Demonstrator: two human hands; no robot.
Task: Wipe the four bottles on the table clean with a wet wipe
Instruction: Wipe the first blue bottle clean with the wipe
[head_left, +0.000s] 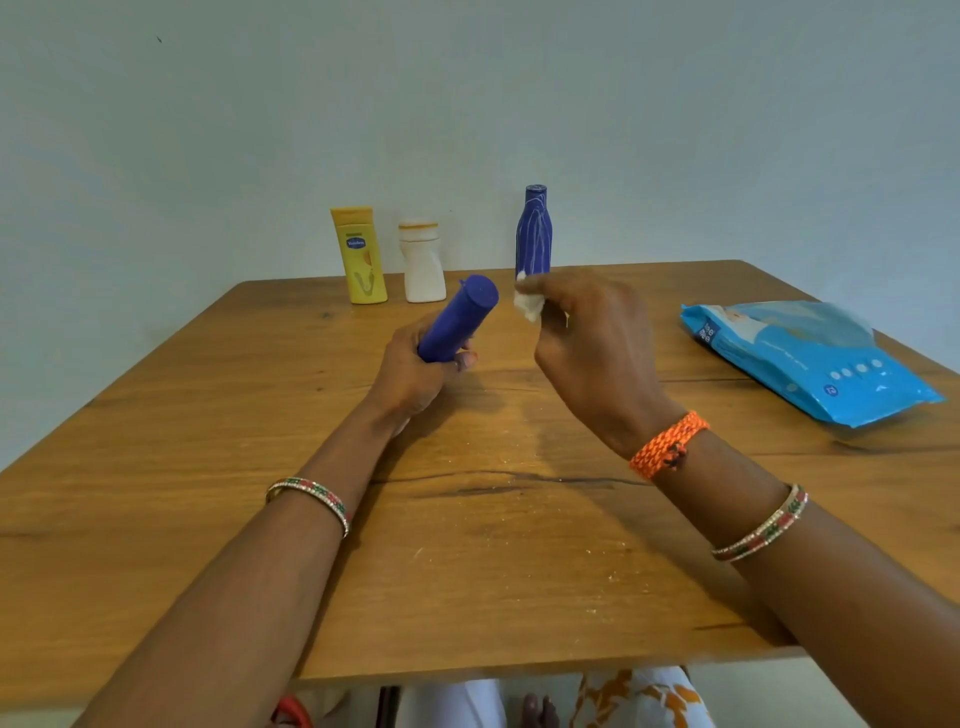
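**Blue bottle in your left hand, wipe bunched in your right**

Your wooden counter (467, 545) fills most of the view, its grain marked by a dark crack line and pale specks. On its right side lies the flat blue plastic pack of wet wipes (810, 358); it carries white lettering and a row of white dots, but the print is too small and skewed to read.

Your left hand (415, 374) grips a plain dark blue cylindrical bottle (460, 325), tilted up and away from you above the counter; no label shows on the side you see. Your right hand (592, 332), just beside it, pinches a crumpled white wet wipe (527, 306), mostly hidden by your fingers.

Along the far edge stand three bottles: a yellow lotion bottle (360, 254) with a blue oval Vaseline badge, a squat white bottle (423, 262) with no readable writing, and a tall blue bottle streaked with white (534, 231), its base hidden behind your right hand.
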